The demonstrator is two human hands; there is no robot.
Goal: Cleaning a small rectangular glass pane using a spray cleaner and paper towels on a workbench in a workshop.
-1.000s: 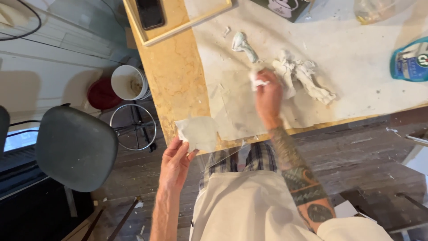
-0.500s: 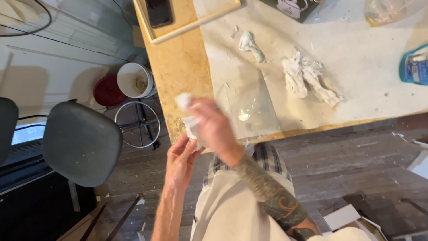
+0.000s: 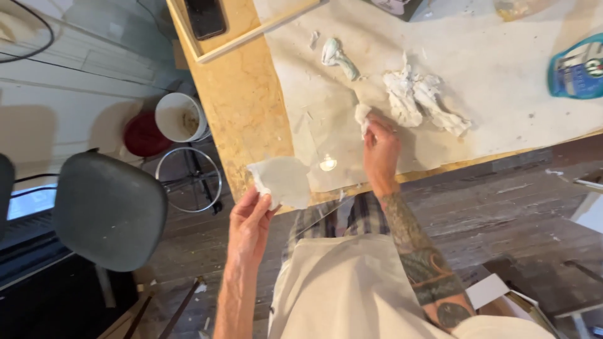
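Since half a second ago my right hand (image 3: 380,147) has gone from in front of my chest, beside my left, back out over the table, and it now sits on the pale paper sheet (image 3: 502,69) that covers the wooden tabletop (image 3: 242,94). Its fingers are pinched shut on a small white wad (image 3: 362,115), which shows just above the fingertips and lies near the lower end of the larger crumpled white wads (image 3: 421,100), not touching them as far as I can tell. My left hand (image 3: 248,226) is off the table's near edge, over the floor, with thumb and fingers closed on the lower left corner of a thin translucent white piece (image 3: 282,182); the piece stands up from the grip and overlaps the table edge in this view. The two hands are well apart, the translucent piece to the left of the wad. A twisted pale green and white scrap (image 3: 336,56) lies further up the sheet. A blue-green bottle (image 3: 578,66) lies at the right edge, a dark phone (image 3: 204,17) in the wooden tray at the top. Left of the table stand a grey chair (image 3: 110,210) and a white bucket (image 3: 179,116).
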